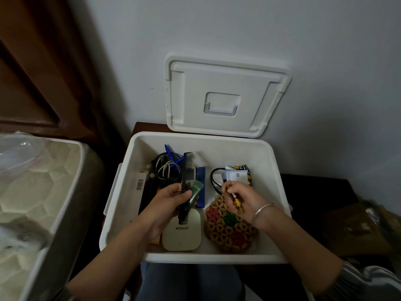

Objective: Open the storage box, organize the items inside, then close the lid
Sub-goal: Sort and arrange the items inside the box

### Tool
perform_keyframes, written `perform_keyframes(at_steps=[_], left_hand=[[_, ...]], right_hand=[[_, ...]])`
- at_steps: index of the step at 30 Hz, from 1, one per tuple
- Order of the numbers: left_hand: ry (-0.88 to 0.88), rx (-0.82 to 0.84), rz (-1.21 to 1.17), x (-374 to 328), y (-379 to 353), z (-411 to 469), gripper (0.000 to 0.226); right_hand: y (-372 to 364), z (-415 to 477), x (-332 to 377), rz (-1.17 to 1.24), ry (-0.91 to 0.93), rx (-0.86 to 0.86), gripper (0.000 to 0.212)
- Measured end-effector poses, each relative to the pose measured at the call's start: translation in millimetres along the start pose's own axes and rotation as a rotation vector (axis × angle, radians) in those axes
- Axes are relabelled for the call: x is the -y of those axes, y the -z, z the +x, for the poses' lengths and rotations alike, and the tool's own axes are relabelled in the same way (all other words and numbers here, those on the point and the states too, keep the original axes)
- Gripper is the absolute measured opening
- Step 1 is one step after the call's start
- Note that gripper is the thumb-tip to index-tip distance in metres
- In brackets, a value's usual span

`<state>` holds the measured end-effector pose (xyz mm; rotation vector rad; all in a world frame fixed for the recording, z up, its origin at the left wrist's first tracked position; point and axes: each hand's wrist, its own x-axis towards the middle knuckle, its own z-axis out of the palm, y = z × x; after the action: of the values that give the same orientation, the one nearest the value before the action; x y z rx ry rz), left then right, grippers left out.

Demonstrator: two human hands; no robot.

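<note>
The white storage box [275, 168] stands open before me. Its lid [223, 98] leans upright against the wall behind it. My left hand [171, 203] is inside the box, shut on a black comb [187, 170] and a small green tube [195, 193]. My right hand [243, 198] grips a gold and black battery [237, 199] over a round woven mat [230, 229]. In the box also lie tangled cables [165, 168], blue pens [170, 152], a blue case [201, 177], a cream square compact [182, 233], more batteries [240, 167] and a small white box [236, 175].
A mattress [32, 192] with a plastic bag on it lies to the left. Dark wooden furniture [32, 72] fills the upper left. The box rests on a dark surface [314, 187] against the white wall. Cardboard and clutter [368, 224] sit at the right.
</note>
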<state>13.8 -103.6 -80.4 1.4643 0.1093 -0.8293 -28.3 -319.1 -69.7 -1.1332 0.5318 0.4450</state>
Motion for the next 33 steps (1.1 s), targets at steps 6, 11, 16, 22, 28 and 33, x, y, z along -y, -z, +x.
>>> perform_keyframes(at_steps=[6,11,16,22,28,33], left_hand=[[-0.015,-0.023,0.092,-3.4,-10.4,-3.2,0.013],[-0.088,-0.015,0.202,-9.8,-27.5,-2.5,0.005],[-0.140,-0.015,0.355,-17.2,-38.2,-3.3,0.021],[-0.349,-0.090,1.005,-22.1,-3.3,-7.5,0.014],[-0.322,0.329,1.642,10.5,10.3,-16.2,0.030],[-0.066,0.546,1.934,22.8,-0.3,-0.9,0.034]], right_hand=[[-4.6,4.6,-9.2,-0.284,0.148,-0.092,0.018],[-11.3,-0.2,-9.5,-0.348,0.237,-0.084,0.009],[-8.7,-1.2,-6.2,-0.321,0.276,-0.122,0.008],[5.7,6.9,2.7,-0.251,0.411,-0.452,0.017],[26.6,12.0,6.1,-0.108,0.593,-0.713,0.013],[26.0,16.7,2.0,-0.117,0.564,-0.710,0.007]])
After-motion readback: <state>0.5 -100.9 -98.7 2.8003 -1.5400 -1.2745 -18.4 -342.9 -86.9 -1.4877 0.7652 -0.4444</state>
